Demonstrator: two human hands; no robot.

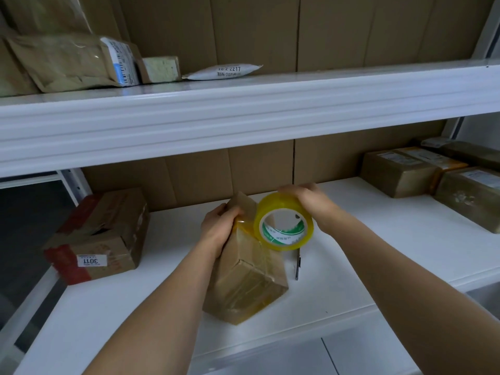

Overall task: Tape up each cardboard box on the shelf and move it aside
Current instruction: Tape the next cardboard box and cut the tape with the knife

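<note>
Clearly, with the left hand gripping the tilted box and the right hand grasping the tape roll, the taut strip could wrinkle or the box tip on the shelf.

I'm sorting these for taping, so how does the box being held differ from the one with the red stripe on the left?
The held box is tipped up on one end, gripped by the left hand; the red-striped box lies flat, untouched. The held box is glossy with tape; the red-striped box has a torn, open top. Both are brown cardboard.
</note>
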